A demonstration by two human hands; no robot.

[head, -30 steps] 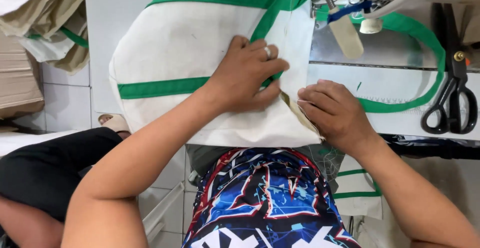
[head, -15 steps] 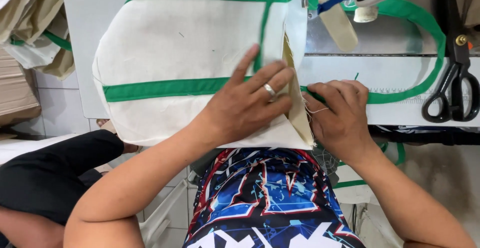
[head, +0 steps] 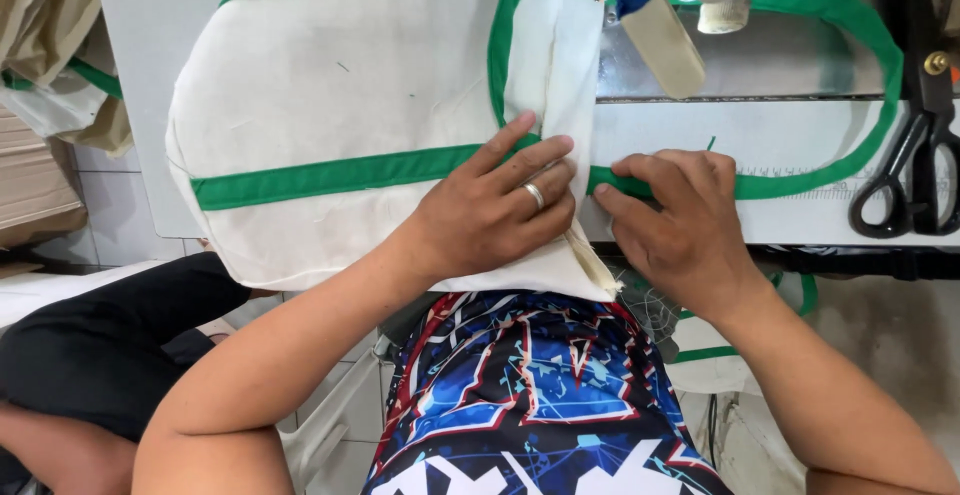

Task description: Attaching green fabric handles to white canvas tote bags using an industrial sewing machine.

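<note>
A cream canvas bag piece (head: 340, 95) with green binding strips lies across the white sewing table (head: 130, 75). My left hand (head: 495, 210), wearing a ring, presses flat on its folded right edge, fingers spread over the green strip (head: 320, 177). Just to the right, my right hand (head: 680, 220) pinches the green strap (head: 860, 155) and the fabric edge with curled fingers. The sewing machine's presser foot area (head: 650, 30) stands just beyond both hands.
Black scissors (head: 915, 170) lie at the table's right end. Stacked cream and green fabric pieces (head: 55, 65) sit at the far left. A person in black (head: 90, 350) is at the lower left. Green strap loops hang below the table edge (head: 730, 350).
The bag piece has shifted left and nearer the table edge. My left hand slid down onto the folded edge; my right hand closed in beside it on the green strap.
</note>
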